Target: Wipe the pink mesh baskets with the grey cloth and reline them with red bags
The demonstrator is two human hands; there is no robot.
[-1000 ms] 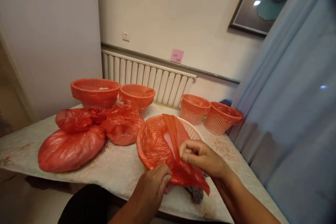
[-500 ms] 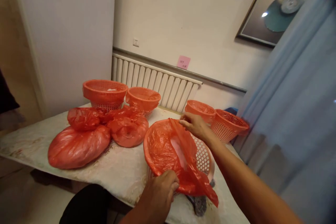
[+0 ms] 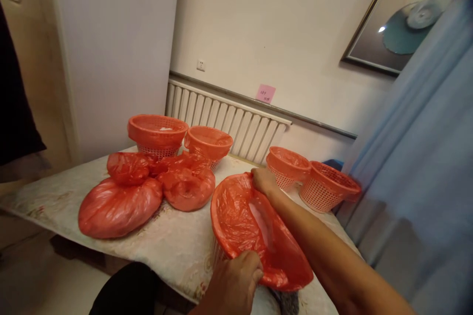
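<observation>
Two hands worked one red plastic bag [image 3: 254,226] that was spread over a basket [image 3: 219,252] at the near edge of the table [image 3: 173,241]. Fingers of the left hand [image 3: 236,283] were curled and pressed together on the bag's near rim, gripping the film against the basket's lip. Fingers of the right hand [image 3: 263,180] were bent over the far rim, closed on the plastic there, though whether they pinched it or only pressed it down could not be told. Between the two hands the bag lay open and stretched, lining the basket's inside, with a pale glossy patch showing near its middle; only a little of the white lattice wall showed under the left side. Just left of it sat a heap of three filled red bags [image 3: 148,192], knotted and bulging, touching one another. Behind those stood two lined baskets [image 3: 177,135] side by side near the wall. To the right of the right hand stood two more baskets [image 3: 312,179], touching each other, near the table's far corner. A white radiator [image 3: 229,120] ran along the wall behind, with a pink note [image 3: 266,93] stuck above it, and a pale blue curtain [image 3: 424,167] hung at the right.
</observation>
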